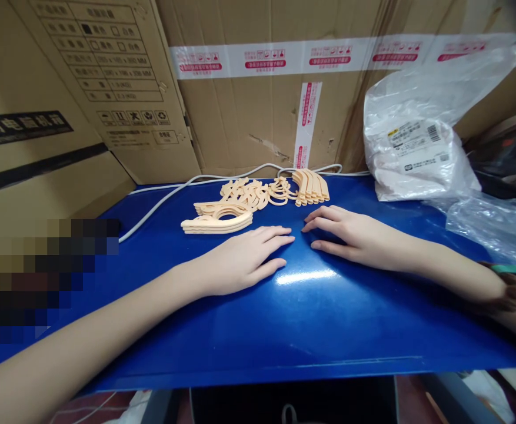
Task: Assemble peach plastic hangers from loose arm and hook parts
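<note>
My left hand (244, 260) lies palm down on the blue tabletop, its fingers stretched out and holding nothing. To its right, my right hand (350, 235) rests with fingers apart, also with nothing in it. A gap of bare blue surface separates the fingertips. Just beyond my left hand is a stack of cream curved plastic pieces (217, 224), which look like folding hanger arms. Behind it lies a loose heap of small cream plastic parts, some hook-shaped (251, 194). Several more curved cream arms (313, 188) stand side by side beyond my right fingertips.
A white cable (160, 207) runs along the back of the blue table (240, 341). Cardboard boxes (249, 118) wall off the back and left. A white plastic bag with a label (412, 153) stands at back right, beside clear plastic wrap (491, 224). A pixelated patch covers the left edge.
</note>
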A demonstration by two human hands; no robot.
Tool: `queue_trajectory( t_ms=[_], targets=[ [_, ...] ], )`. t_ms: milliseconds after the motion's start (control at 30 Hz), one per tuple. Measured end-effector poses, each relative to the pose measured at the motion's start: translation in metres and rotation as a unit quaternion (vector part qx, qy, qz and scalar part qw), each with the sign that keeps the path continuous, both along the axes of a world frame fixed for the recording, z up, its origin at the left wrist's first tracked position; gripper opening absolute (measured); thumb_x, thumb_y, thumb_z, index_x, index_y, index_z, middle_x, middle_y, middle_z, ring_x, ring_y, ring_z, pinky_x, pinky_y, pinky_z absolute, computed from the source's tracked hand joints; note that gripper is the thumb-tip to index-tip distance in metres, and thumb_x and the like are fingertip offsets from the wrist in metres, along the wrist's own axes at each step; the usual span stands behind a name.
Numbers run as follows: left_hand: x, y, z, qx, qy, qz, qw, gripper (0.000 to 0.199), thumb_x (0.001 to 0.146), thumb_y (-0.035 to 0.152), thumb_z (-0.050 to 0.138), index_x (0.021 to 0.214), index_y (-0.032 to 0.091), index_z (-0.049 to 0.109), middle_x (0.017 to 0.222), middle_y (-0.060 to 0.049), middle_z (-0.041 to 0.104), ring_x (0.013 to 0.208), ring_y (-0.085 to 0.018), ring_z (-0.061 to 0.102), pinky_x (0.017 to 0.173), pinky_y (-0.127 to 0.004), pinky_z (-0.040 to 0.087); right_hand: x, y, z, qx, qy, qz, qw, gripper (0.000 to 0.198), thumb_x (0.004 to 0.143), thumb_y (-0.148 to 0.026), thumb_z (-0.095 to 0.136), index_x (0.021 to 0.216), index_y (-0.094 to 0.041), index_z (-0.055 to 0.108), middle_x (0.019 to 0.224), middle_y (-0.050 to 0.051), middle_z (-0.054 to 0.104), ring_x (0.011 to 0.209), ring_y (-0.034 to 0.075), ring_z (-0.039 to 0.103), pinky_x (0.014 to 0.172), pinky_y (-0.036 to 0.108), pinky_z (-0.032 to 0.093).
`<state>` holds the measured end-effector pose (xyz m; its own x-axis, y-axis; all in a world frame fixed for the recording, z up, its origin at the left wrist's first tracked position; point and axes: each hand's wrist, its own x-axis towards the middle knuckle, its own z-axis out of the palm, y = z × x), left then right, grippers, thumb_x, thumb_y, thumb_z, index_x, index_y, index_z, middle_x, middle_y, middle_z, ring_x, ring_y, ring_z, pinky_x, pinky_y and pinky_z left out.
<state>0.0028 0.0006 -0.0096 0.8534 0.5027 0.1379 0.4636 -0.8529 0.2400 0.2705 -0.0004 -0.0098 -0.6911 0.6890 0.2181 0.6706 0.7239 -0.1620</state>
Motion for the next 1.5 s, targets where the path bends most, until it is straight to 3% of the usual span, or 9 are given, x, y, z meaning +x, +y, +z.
queue_trajectory(
  t_ms=[467, 733, 867, 1000, 1167, 1500],
  targets=[
    [-0.003, 0.002, 0.002, 0.039, 0.043, -0.002, 0.998, 0.049, 0.101, 0.042, 0.035, 0.141, 0.015, 0.046, 0.148, -0.012, 0.045, 0.134, -0.023, 0.045, 0.113, -0.038, 0.035, -0.005, 0.005, 0.007, 0.039, -0.054, -0.022, 0.998, 0.037, 0.097, -0.042, 0.044, 0.120, -0.017, 0.060, 0.119, 0.012, 0.063, 0.106, 0.027, 0.061, 0.093, 0.044, 0.048],
    [-0.004, 0.003, 0.000, 0.060, 0.042, -0.007, 0.997, 0.047, 0.102, 0.040, 0.036, 0.140, 0.015, 0.047, 0.146, -0.012, 0.047, 0.132, -0.023, 0.047, 0.111, -0.039, 0.036, -0.022, 0.053, 0.018, 0.188, -0.081, -0.045, 0.978, 0.047, 0.095, -0.036, 0.045, 0.134, -0.011, 0.054, 0.132, 0.018, 0.059, 0.122, 0.034, 0.052, 0.099, 0.051, 0.040],
    [-0.005, 0.002, 0.000, 0.070, 0.042, -0.012, 0.997, 0.045, 0.102, 0.038, 0.036, 0.138, 0.014, 0.048, 0.145, -0.013, 0.048, 0.131, -0.024, 0.048, 0.110, -0.039, 0.038, -0.036, 0.077, 0.017, 0.193, -0.110, -0.079, 0.972, 0.049, 0.096, -0.036, 0.043, 0.134, -0.007, 0.053, 0.130, 0.019, 0.059, 0.116, 0.034, 0.055, 0.095, 0.046, 0.040],
    [-0.005, 0.001, 0.000, 0.075, 0.048, -0.009, 0.996, 0.046, 0.102, 0.038, 0.036, 0.139, 0.013, 0.049, 0.145, -0.013, 0.048, 0.130, -0.025, 0.048, 0.111, -0.041, 0.037, -0.047, 0.091, 0.012, 0.201, -0.132, -0.099, 0.966, 0.049, 0.096, -0.037, 0.042, 0.131, -0.006, 0.056, 0.126, 0.019, 0.061, 0.112, 0.033, 0.055, 0.091, 0.044, 0.037],
    [-0.005, 0.001, -0.001, 0.079, 0.050, -0.009, 0.996, 0.046, 0.102, 0.037, 0.035, 0.139, 0.012, 0.049, 0.145, -0.013, 0.049, 0.130, -0.025, 0.048, 0.110, -0.041, 0.038, -0.051, 0.101, 0.005, 0.224, -0.157, -0.096, 0.957, 0.040, 0.098, -0.035, 0.039, 0.113, -0.012, 0.069, 0.111, 0.016, 0.067, 0.104, 0.031, 0.054, 0.087, 0.043, 0.032],
    [-0.004, 0.002, -0.001, 0.077, 0.055, -0.008, 0.995, 0.046, 0.102, 0.037, 0.036, 0.139, 0.013, 0.049, 0.145, -0.012, 0.048, 0.130, -0.025, 0.048, 0.111, -0.041, 0.037, -0.053, 0.103, 0.000, 0.228, -0.126, -0.114, 0.959, 0.037, 0.098, -0.036, 0.042, 0.105, -0.014, 0.071, 0.110, 0.013, 0.065, 0.102, 0.027, 0.052, 0.086, 0.039, 0.031]
  ],
)
